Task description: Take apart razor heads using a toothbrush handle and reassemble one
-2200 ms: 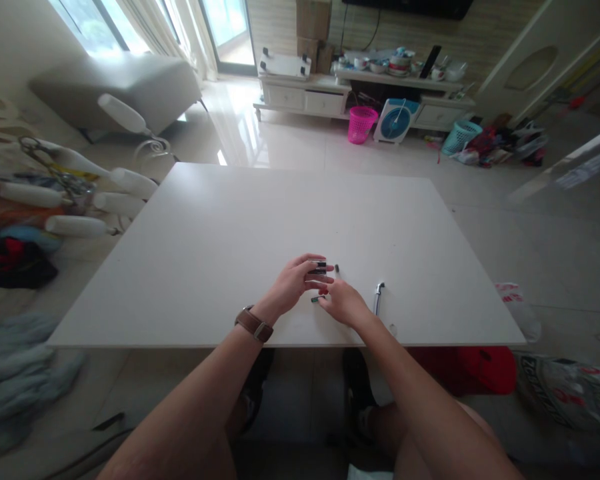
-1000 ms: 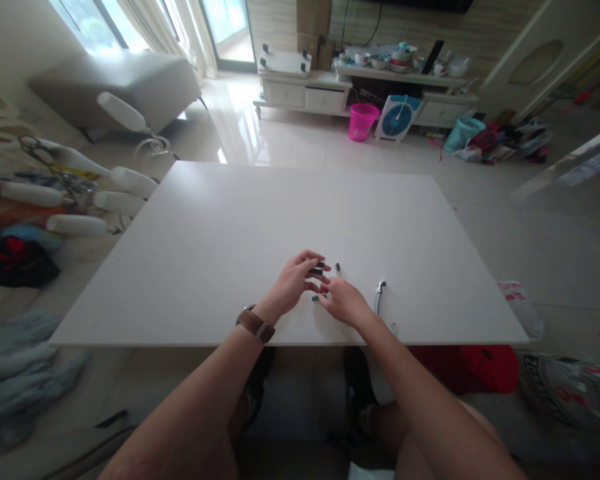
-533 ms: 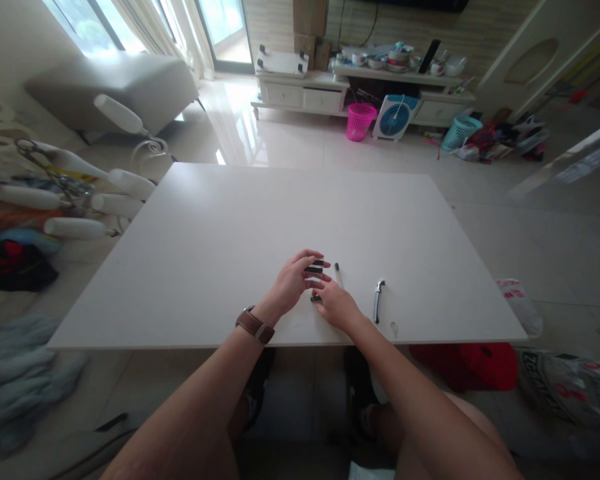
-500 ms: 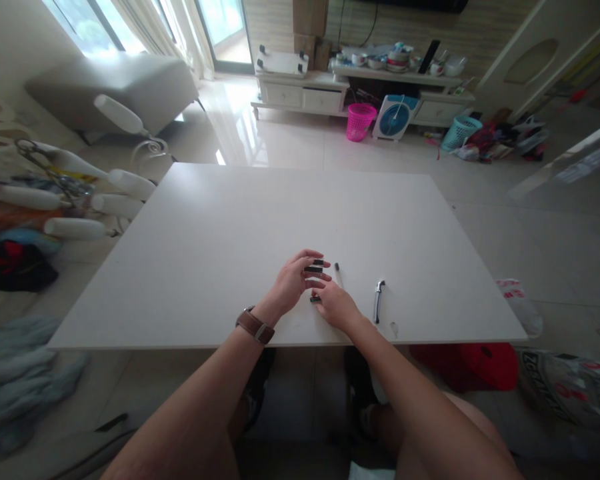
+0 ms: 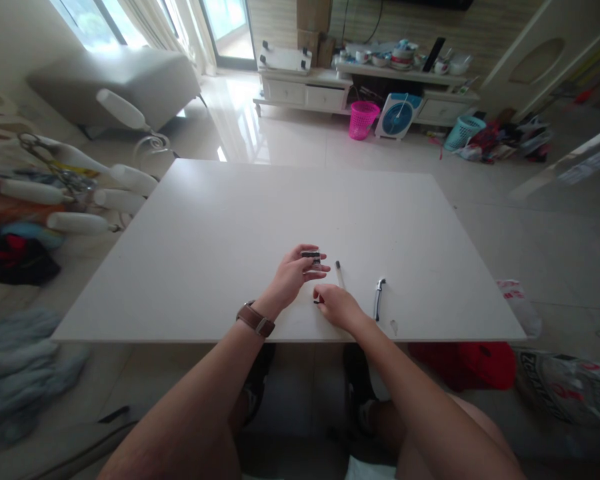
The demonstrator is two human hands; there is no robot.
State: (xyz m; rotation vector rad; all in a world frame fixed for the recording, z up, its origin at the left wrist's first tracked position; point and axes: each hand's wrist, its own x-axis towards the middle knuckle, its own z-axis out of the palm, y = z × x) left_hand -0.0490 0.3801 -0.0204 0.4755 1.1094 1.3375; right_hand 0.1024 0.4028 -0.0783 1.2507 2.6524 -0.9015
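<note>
My left hand (image 5: 295,270) is closed around a small clear case with black strips (image 5: 311,256), possibly razor cartridges. Its fingers wrap over the case and hide part of it. Just below and to the right, my right hand (image 5: 336,304) pinches a small dark piece (image 5: 317,302), too small to name surely. The hands are slightly apart above the white table (image 5: 220,220). A thin white stick with a dark tip (image 5: 338,266) lies beyond my right hand, partly covered by it. Farther right lies a silver and dark razor handle (image 5: 379,300), with a small clear plastic piece (image 5: 394,327) near it.
White bottle-shaped parts on a metal frame (image 5: 125,180) stand along the table's left edge. Beyond the far edge are a pink basket (image 5: 363,121), a blue box fan (image 5: 397,116) and a low cabinet (image 5: 325,97). A red item (image 5: 490,365) lies on the floor at right.
My hands have moved apart: the left a little up and away, the right slightly down. The dark piece stays in my right fingers, and the case has turned in my left hand.
</note>
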